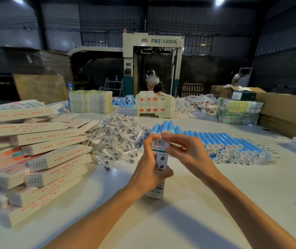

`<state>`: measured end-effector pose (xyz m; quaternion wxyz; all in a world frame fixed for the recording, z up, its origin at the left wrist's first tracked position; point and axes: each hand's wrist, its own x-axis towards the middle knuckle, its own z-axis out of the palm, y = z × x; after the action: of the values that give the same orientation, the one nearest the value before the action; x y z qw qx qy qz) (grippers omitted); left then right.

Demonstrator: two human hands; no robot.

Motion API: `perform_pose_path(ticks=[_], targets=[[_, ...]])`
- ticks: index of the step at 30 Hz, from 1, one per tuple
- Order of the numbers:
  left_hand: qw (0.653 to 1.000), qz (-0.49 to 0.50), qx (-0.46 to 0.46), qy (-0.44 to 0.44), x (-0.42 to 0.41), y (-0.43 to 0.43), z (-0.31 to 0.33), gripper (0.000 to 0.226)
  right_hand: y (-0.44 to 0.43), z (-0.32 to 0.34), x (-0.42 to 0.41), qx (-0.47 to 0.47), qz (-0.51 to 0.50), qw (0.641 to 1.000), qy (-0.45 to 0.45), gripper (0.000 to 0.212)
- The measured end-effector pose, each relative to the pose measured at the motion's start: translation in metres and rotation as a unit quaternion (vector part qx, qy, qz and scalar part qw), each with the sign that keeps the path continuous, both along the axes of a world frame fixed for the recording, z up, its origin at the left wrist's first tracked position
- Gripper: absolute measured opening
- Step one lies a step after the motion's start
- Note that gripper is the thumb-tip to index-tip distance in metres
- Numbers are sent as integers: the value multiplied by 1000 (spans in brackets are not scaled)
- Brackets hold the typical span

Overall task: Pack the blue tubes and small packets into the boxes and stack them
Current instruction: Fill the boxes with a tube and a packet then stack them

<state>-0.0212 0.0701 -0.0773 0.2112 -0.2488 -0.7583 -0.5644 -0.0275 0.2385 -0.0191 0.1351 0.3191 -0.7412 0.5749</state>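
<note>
A narrow white box (157,192) stands upright on the white table (215,203). My left hand (150,168) grips it round the middle. My right hand (185,150) pinches the flap at the box's top end. Behind the hands lies a stack of blue tubes (233,146) with white caps, and a few tubes (165,126) rise just beyond the box. A heap of small clear packets (115,139) spreads out to the left of the hands. Filled white boxes (41,155) with red print are stacked at the far left.
Flat box blanks (90,100) stand in piles at the table's far side, with a printed carton bundle (154,106) beside them. A person in a headset sits behind it. Wrapped bundles (238,111) and brown cartons (285,112) fill the right side.
</note>
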Motion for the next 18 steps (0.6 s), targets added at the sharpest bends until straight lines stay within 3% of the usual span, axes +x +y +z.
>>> perform_pose_path(ticks=[5, 10, 14, 18], targets=[[1000, 8, -5, 0, 5, -2, 2, 95, -10, 0, 2, 19, -42, 999, 24, 27], [999, 33, -22, -1, 8, -1, 4, 107, -16, -15, 7, -11, -56, 998, 12, 34], [999, 41, 10, -10, 11, -2, 6, 109, -15, -32, 13, -97, -13, 990, -101, 48], [995, -13, 87, -44, 17, -5, 7, 87, -19, -41, 21, -65, 56, 971, -224, 54]])
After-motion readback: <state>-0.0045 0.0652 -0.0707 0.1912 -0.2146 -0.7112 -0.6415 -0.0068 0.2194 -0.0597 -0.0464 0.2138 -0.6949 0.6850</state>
